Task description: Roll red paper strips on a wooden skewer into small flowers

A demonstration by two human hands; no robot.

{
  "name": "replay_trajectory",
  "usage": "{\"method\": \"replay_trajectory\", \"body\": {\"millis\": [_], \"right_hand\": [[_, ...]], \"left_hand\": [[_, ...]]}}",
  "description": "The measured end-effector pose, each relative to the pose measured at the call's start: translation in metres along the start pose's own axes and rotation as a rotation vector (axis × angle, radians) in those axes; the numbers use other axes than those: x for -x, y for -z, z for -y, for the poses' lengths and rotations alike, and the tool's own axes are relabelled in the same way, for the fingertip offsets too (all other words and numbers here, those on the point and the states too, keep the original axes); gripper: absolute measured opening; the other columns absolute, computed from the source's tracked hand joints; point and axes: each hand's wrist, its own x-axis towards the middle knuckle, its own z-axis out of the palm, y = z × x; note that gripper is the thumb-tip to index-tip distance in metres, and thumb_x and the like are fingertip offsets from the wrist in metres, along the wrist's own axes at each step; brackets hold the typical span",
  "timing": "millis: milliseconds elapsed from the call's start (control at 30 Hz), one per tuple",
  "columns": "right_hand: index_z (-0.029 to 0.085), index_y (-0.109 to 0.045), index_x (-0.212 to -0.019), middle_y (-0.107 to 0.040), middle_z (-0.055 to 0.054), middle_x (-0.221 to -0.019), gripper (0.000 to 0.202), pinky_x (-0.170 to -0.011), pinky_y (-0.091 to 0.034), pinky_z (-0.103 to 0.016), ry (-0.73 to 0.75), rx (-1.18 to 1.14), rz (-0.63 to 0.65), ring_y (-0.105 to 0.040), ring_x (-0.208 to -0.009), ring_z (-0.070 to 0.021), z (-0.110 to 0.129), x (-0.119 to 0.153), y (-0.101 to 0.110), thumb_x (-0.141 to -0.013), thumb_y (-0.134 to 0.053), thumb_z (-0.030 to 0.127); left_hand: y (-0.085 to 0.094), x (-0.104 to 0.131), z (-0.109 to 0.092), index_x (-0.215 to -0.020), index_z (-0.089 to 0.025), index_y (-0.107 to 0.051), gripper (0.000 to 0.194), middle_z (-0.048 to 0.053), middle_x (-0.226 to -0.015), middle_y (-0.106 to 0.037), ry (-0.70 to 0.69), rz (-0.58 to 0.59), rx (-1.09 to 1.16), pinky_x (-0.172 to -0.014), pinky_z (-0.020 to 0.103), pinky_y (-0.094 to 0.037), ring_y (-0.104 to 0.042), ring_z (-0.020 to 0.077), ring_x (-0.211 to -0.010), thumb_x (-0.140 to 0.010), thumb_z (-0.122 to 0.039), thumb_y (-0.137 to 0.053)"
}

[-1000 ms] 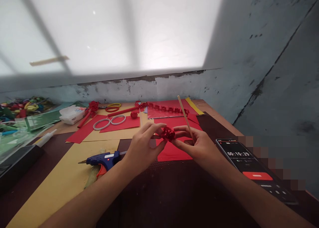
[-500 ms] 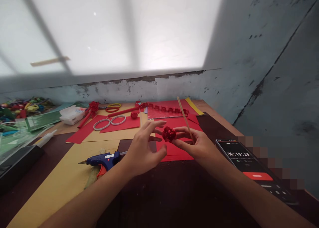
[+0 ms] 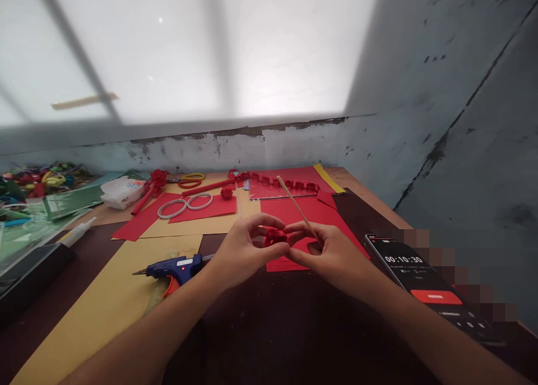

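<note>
A small red paper rose point(image 3: 276, 237) is pinched between my two hands above a red paper sheet point(image 3: 311, 207). My left hand point(image 3: 241, 253) closes its fingers and thumb round the rose's left side. My right hand point(image 3: 336, 253) has its fingertips at the rose's right side. A thin wooden stick point(image 3: 293, 199) rises, tilted to the left, from the same right hand. Left of my hands, a blue glue gun point(image 3: 176, 267) with an orange trigger and a small lit red light lies on tan paper point(image 3: 101, 295).
Behind lie two tape rings point(image 3: 171, 209), scissors point(image 3: 191, 179), another red rose point(image 3: 226, 193) and a long curled red strip point(image 3: 286, 182). A phone point(image 3: 420, 284) showing a timer lies at right. A black box point(image 3: 31, 278) and plastic-wrapped scraps point(image 3: 37, 186) stand at left.
My left hand, open and apart from the rose before, has closed on it. The rose has shifted slightly left and down, and the stick now leans further left.
</note>
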Motion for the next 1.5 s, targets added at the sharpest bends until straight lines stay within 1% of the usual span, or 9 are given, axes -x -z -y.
{"method": "replay_trajectory", "body": {"millis": [133,267,433,667,867,1000,1233,1367,1500], "right_hand": [[0.024,-0.071,-0.112,-0.074,-0.004,-0.101,0.036,-0.054,-0.039,-0.029,-0.057,0.009,-0.023,-0.049,-0.056,-0.0107,0.004,0.000,0.001,-0.080,-0.074,0.041],[0.022,-0.070,-0.098,-0.067,-0.003,-0.085,0.026,-0.051,-0.034,-0.029,-0.029,-0.106,-0.124,-0.042,-0.054,-0.0112,0.007,0.000,0.004,-0.088,-0.059,0.042],[0.020,-0.065,-0.095,-0.060,-0.002,-0.078,0.036,-0.047,-0.022,-0.030,-0.002,-0.263,-0.195,-0.026,-0.049,-0.0101,0.005,-0.001,0.004,-0.098,-0.037,0.042],[0.023,-0.062,-0.087,-0.054,0.001,-0.073,0.021,-0.051,-0.031,-0.029,0.002,-0.211,-0.305,-0.039,-0.056,-0.0129,0.003,-0.002,0.005,-0.095,-0.048,0.036],[0.026,-0.075,-0.089,-0.067,-0.004,-0.091,0.019,-0.080,-0.046,-0.036,0.077,-0.005,-0.501,-0.061,-0.089,-0.0230,0.006,0.001,0.009,-0.090,-0.061,0.038],[0.026,-0.076,-0.099,-0.068,-0.002,-0.077,0.020,-0.073,-0.048,-0.036,0.049,-0.107,-0.461,-0.061,-0.076,-0.0210,0.005,0.002,0.009,-0.090,-0.062,0.038],[0.023,-0.077,-0.098,-0.073,-0.005,-0.094,0.028,-0.086,-0.053,-0.038,0.104,-0.320,-0.327,-0.066,-0.085,-0.0197,0.006,0.002,0.006,-0.091,-0.051,0.018],[0.022,-0.065,-0.083,-0.064,-0.001,-0.076,0.013,-0.069,-0.052,-0.032,0.123,-0.283,-0.321,-0.061,-0.068,-0.0154,0.006,0.003,0.005,-0.091,-0.055,0.020],[0.026,-0.052,-0.097,-0.057,0.004,-0.075,0.015,-0.047,-0.035,-0.025,0.091,-0.235,-0.267,-0.043,-0.052,-0.0097,0.007,0.008,-0.001,-0.090,-0.050,0.013]], "left_hand": [[0.002,-0.002,0.000,-0.099,-0.017,-0.066,0.027,0.008,-0.100,-0.072,-0.013,-0.035,0.046,-0.079,0.033,-0.058,-0.072,0.0200,-0.090,-0.078,-0.027,-0.080],[0.003,-0.005,-0.004,-0.091,-0.016,-0.061,0.024,0.007,-0.095,-0.072,0.030,-0.051,0.202,-0.073,0.033,-0.058,-0.071,0.0173,-0.079,-0.077,-0.022,-0.079],[0.004,-0.007,-0.003,-0.090,-0.016,-0.059,0.027,0.005,-0.087,-0.071,0.077,-0.052,0.360,-0.070,0.030,-0.056,-0.070,0.0163,-0.076,-0.074,-0.021,-0.081],[0.006,-0.007,0.001,-0.089,-0.016,-0.059,0.026,0.005,-0.088,-0.071,0.075,-0.046,0.390,-0.070,0.029,-0.053,-0.069,0.0155,-0.077,-0.075,-0.020,-0.080],[0.007,-0.008,0.005,-0.088,-0.017,-0.059,0.024,0.004,-0.087,-0.070,0.057,-0.034,0.425,-0.065,0.027,-0.049,-0.067,0.0138,-0.072,-0.075,-0.018,-0.079],[0.008,-0.008,0.005,-0.089,-0.017,-0.060,0.023,0.004,-0.089,-0.069,0.064,-0.042,0.413,-0.066,0.026,-0.049,-0.067,0.0138,-0.075,-0.075,-0.017,-0.078],[0.007,-0.007,0.003,-0.088,-0.017,-0.059,0.021,0.004,-0.091,-0.069,0.050,-0.042,0.408,-0.065,0.025,-0.047,-0.065,0.0127,-0.073,-0.074,-0.011,-0.073],[0.008,-0.007,0.000,-0.093,-0.018,-0.062,0.023,0.003,-0.089,-0.070,0.043,-0.073,0.385,-0.064,0.025,-0.045,-0.063,0.0124,-0.073,-0.073,-0.011,-0.070],[0.008,-0.007,-0.002,-0.092,-0.016,-0.068,0.017,0.003,-0.084,-0.069,0.026,-0.089,0.372,-0.068,0.024,-0.045,-0.062,0.0116,-0.073,-0.076,-0.013,-0.067]]}}
